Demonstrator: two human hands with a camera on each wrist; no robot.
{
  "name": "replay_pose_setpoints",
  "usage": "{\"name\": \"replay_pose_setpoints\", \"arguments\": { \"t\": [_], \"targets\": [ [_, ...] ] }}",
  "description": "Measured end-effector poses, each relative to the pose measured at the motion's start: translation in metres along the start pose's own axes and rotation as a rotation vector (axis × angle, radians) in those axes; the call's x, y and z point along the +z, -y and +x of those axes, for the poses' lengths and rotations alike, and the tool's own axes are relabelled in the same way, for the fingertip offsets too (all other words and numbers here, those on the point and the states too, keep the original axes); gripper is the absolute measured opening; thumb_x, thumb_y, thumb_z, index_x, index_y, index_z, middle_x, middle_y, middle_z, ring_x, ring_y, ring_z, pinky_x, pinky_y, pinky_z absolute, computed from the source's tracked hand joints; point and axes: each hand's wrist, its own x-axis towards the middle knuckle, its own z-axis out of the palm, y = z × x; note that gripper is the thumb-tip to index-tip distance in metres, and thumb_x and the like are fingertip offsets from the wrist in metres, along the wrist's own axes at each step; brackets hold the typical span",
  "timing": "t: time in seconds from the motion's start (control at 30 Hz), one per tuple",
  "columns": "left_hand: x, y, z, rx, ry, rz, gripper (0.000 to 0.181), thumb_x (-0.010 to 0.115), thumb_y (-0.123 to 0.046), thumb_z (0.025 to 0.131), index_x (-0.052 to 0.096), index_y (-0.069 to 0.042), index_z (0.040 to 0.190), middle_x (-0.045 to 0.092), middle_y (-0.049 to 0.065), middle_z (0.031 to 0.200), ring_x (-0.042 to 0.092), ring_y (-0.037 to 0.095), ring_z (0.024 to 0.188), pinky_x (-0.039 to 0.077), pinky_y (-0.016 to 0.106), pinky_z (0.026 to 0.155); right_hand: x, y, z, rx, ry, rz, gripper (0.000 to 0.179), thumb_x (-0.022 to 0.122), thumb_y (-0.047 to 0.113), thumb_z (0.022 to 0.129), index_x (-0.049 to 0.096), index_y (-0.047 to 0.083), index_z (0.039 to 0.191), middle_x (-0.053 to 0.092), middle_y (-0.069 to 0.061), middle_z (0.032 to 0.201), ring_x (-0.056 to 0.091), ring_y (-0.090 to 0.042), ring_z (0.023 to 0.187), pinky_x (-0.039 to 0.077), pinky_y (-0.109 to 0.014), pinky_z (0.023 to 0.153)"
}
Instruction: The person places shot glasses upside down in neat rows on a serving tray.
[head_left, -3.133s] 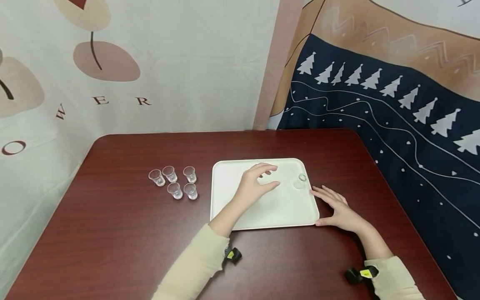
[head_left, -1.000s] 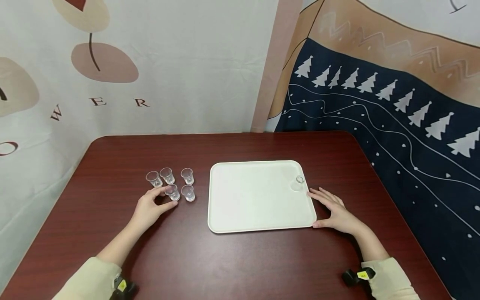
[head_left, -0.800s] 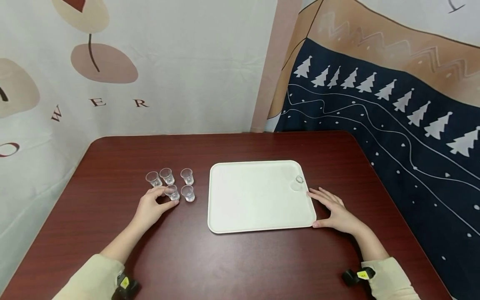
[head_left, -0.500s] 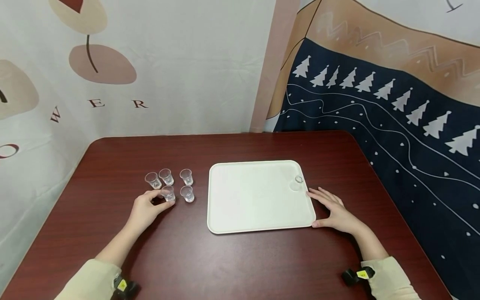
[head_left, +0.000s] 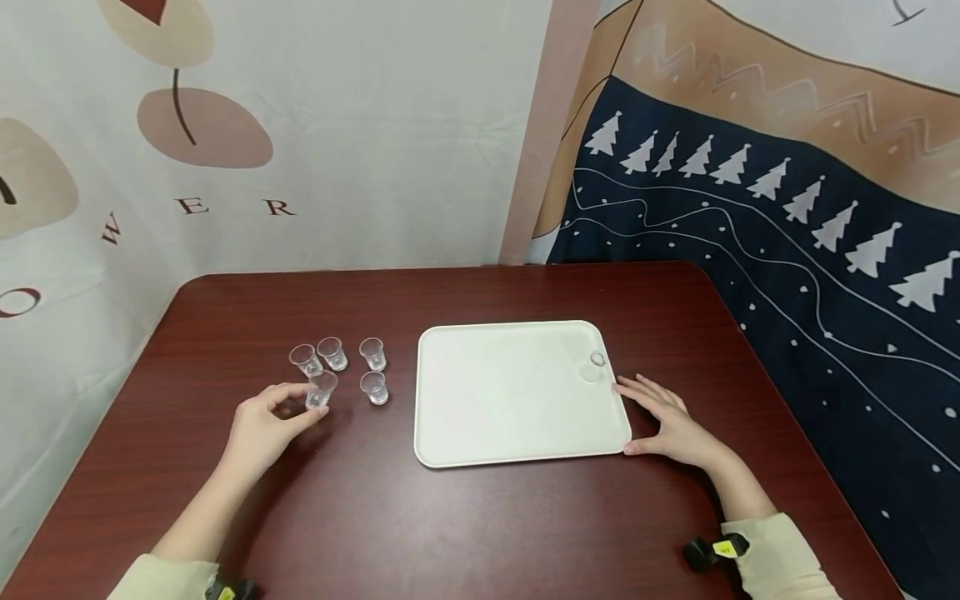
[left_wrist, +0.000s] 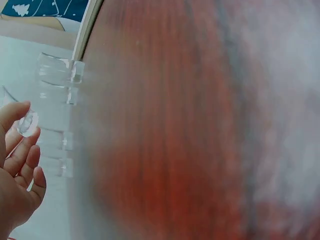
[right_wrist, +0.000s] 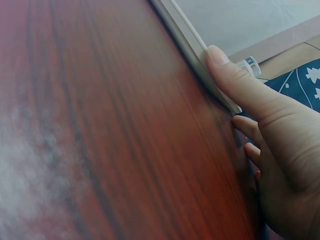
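Note:
My left hand (head_left: 262, 427) pinches a small clear shot glass (head_left: 322, 388) between thumb and fingers. In the left wrist view that shot glass (left_wrist: 28, 123) is off the tabletop and tilted. Close by stand the other shot glasses (head_left: 332, 354), clear and upright. The white tray (head_left: 510, 400) lies right of them, with one clear shot glass (head_left: 597, 360) near its right edge; which way up that one is, I cannot tell. My right hand (head_left: 678, 429) rests at the tray's right side, its fingers spread. In the right wrist view its thumb (right_wrist: 218, 55) touches the tray's rim.
A dark red-brown wooden table (head_left: 480, 533) bears everything. Behind it hangs a pale printed cloth (head_left: 390, 167), and at the right a navy cloth (head_left: 720, 250) with white trees. A wrist camera (head_left: 705, 552) sits on the right sleeve.
My left hand went from over the tray to the shot glasses, took hold of the near-left one, lifted it and drew it left. The right hand stays at the tray's edge.

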Motion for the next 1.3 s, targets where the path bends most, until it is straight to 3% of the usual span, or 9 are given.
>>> {"name": "replay_pose_setpoints", "arguments": {
  "t": [0.23,0.43,0.67,0.83,1.1,1.3],
  "targets": [
    [0.0,-0.025,0.003,0.093,-0.035,-0.058,0.029,0.085,-0.01,0.071,0.075,-0.012,0.098,0.067,-0.002,0.094,0.054,0.007,0.082,0.04,0.016,0.069,0.0,0.0,0.0,0.005,0.002,0.0,0.088,0.084,0.038,0.069,0.043,0.018,0.144,0.035,-0.014,0.149,0.015,-0.04,0.139,0.008,-0.067,0.099],
    [0.007,-0.053,0.01,0.179,-0.036,-0.138,0.033,0.085,-0.001,0.068,0.075,-0.01,0.097,0.067,0.0,0.092,0.051,0.004,0.088,0.038,0.017,0.07,-0.001,0.002,0.001,-0.004,-0.004,-0.004,0.089,0.085,0.038,0.068,0.044,0.017,0.144,0.036,-0.014,0.149,0.015,-0.04,0.139,0.008,-0.066,0.099],
    [0.018,-0.103,0.016,0.313,0.005,-0.232,0.032,0.081,0.011,0.066,0.072,0.004,0.095,0.066,0.012,0.089,0.052,0.012,0.076,0.043,0.018,0.062,-0.001,0.001,0.002,-0.009,-0.008,-0.005,0.088,0.085,0.039,0.069,0.044,0.017,0.144,0.036,-0.013,0.149,0.015,-0.04,0.139,0.008,-0.066,0.099],
    [0.027,-0.134,0.02,0.339,0.05,-0.321,0.028,0.078,0.014,0.068,0.07,0.008,0.095,0.064,0.013,0.085,0.051,0.012,0.069,0.044,0.023,0.058,-0.001,0.001,0.003,-0.017,-0.009,-0.002,0.089,0.085,0.039,0.068,0.044,0.017,0.144,0.036,-0.012,0.149,0.015,-0.04,0.139,0.008,-0.066,0.099],
    [0.054,-0.153,0.031,0.421,0.036,-0.366,0.031,0.08,0.013,0.067,0.07,0.009,0.096,0.066,0.016,0.086,0.051,0.024,0.067,0.041,0.025,0.059,0.0,-0.001,0.002,-0.019,-0.011,-0.003,0.089,0.085,0.039,0.068,0.044,0.018,0.144,0.036,-0.013,0.148,0.015,-0.039,0.139,0.008,-0.065,0.099],
    [0.074,-0.16,0.036,0.364,0.043,-0.399,0.033,0.081,0.009,0.067,0.071,0.009,0.098,0.068,0.018,0.091,0.053,0.012,0.074,0.041,0.018,0.062,0.0,-0.002,0.001,-0.017,-0.012,-0.002,0.089,0.085,0.039,0.068,0.044,0.018,0.144,0.036,-0.013,0.148,0.015,-0.039,0.139,0.008,-0.065,0.099]
  ]
}}
